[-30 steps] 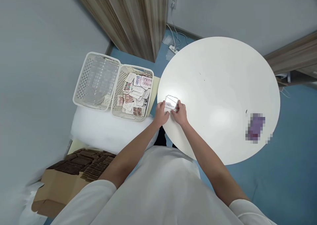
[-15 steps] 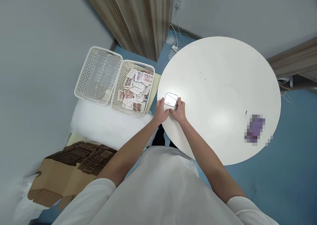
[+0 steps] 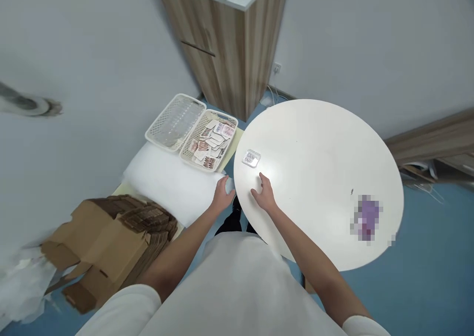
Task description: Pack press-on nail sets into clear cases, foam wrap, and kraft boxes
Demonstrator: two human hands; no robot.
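A small clear plastic case (image 3: 251, 158) lies flat near the left edge of the round white table (image 3: 314, 153); a patterned card seems to show through it. My right hand (image 3: 265, 194) is just below and to the right of the case, apart from it, thumb and fingers spread with nothing between them. Off the table's left edge, my left hand (image 3: 222, 196) hovers beside the white foam-like roll (image 3: 166, 183), its thumb and fingers apart and holding nothing.
Left of the table stand a white basket of clear plastic cases (image 3: 174, 121) and a white basket of press-on nail cards (image 3: 213, 143). Folded brown cardboard boxes (image 3: 107, 242) are at lower left. A blurred purple item (image 3: 367, 217) lies on the table's right. A wooden cabinet (image 3: 225, 59) stands behind.
Both hands have let go of the clear case and drawn back from it, the left one off the table. The case stays on the table. The view has tilted up.
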